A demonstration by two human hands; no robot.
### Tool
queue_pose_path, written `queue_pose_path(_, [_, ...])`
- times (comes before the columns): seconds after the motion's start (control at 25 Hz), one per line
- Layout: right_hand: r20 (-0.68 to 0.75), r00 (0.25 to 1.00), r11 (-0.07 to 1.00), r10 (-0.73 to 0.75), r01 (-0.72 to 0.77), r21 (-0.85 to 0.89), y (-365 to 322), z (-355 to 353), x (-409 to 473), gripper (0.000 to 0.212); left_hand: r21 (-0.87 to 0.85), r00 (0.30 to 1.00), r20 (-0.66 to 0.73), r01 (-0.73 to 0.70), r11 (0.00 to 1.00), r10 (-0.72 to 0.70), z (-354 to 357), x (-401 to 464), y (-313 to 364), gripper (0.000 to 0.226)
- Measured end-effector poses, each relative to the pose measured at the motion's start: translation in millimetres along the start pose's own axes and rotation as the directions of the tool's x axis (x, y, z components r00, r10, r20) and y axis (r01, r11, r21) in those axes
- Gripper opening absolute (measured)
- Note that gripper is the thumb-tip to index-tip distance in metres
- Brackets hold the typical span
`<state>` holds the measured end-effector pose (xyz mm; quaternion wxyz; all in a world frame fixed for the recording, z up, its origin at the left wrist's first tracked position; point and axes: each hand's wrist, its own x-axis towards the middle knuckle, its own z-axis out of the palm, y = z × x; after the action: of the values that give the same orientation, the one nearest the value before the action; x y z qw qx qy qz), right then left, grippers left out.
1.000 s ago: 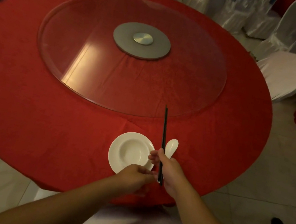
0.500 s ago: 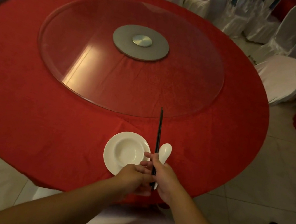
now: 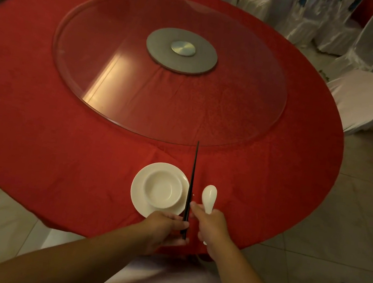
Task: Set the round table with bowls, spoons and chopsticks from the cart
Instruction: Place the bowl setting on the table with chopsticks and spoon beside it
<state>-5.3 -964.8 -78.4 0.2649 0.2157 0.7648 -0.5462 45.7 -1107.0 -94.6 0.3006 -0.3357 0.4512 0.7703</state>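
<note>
We look down on a round table [image 3: 57,145] covered in a red cloth, with a clear glass turntable [image 3: 110,60] on its middle and a grey metal hub [image 3: 181,52] at the centre of the glass. Near the table's close edge sits a white bowl [image 3: 162,190] on a white saucer [image 3: 136,191]. Just below the saucer, our left hand [image 3: 161,229] has its fingers curled, the fingertips pinching the near end of a pair of dark chopsticks [image 3: 192,174]. The chopsticks lie straight, pointing away from us, their shafts just beside the saucer's right rim and their far tips reaching the edge of the glass. To the right of them, our right hand [image 3: 210,223] grips the handle of a white ceramic spoon [image 3: 209,194], whose scoop points away from us, close to the cloth and just beside the chopsticks. Further right, chairs in white covers [image 3: 358,100] stand on a pale tiled floor [image 3: 338,226].
</note>
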Motion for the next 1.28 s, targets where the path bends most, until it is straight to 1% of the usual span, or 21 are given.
queue_pose_path(0.08, [0.017,1.0,1.0,-0.002,0.003,-0.029,5.7,2.3,0.7,0.019,-0.02,1.0,-0.009,0.029,0.999,-0.029,-3.2,3.3,-3.9,0.021])
queue_pose_path(0.24, [0.041,0.998,0.998,0.046,-0.044,-0.055,15.4,6.3,6.4,0.019,-0.022,0.998,-0.018,0.06,0.998,-0.061,-10.9,11.2,-10.6,0.019])
queue_pose_path(0.44, [0.058,0.993,0.994,0.099,-0.096,-0.052,20.4,11.3,11.8,0.022,-0.029,0.996,-0.024,0.087,0.996,-0.088,-14.8,15.5,-15.1,0.022])
queue_pose_path(0.56, [0.086,0.988,0.992,0.124,-0.123,-0.02,21.6,13.9,13.0,0.024,-0.033,0.993,-0.017,0.12,0.992,-0.12,-16.5,17.5,-14.2,0.021])
queue_pose_path(0.68, [0.089,0.987,0.991,0.136,-0.137,-0.001,23.2,14.8,14.8,0.024,-0.076,0.99,-0.008,0.142,0.987,-0.143,-16.6,20.5,-16.8,0.021])
queue_pose_path(0.8, [0.091,0.985,0.988,0.148,-0.15,0.017,25.6,13.8,16.4,0.024,-0.144,0.985,-0.001,0.17,0.975,-0.171,-16.8,23.4,-20.1,0.016])
queue_pose_path(0.92, [0.088,0.985,0.988,0.146,-0.15,0.039,26.2,15.5,18.9,0.025,-0.183,0.985,0.004,0.169,0.968,-0.172,-17.9,27.1,-21.9,0.014])
queue_pose_path(1.12, [0.077,0.987,0.989,0.143,-0.146,0.038,26.9,16.9,21.9,0.023,-0.206,0.989,-0.006,0.142,0.968,-0.146,-15.4,27.7,-22.7,0.022])
queue_pose_path(1.2, [0.067,0.987,0.988,0.143,-0.146,0.042,28.2,17.2,22.8,0.022,-0.195,0.99,-0.015,0.133,0.972,-0.138,-16.1,26.7,-22.7,0.026])
queue_pose_path(1.28, [0.038,0.99,0.99,0.132,-0.134,0.042,28.8,16.7,23.5,0.022,-0.097,0.989,-0.026,0.143,0.985,-0.146,-20.9,22.8,-21.2,0.029])
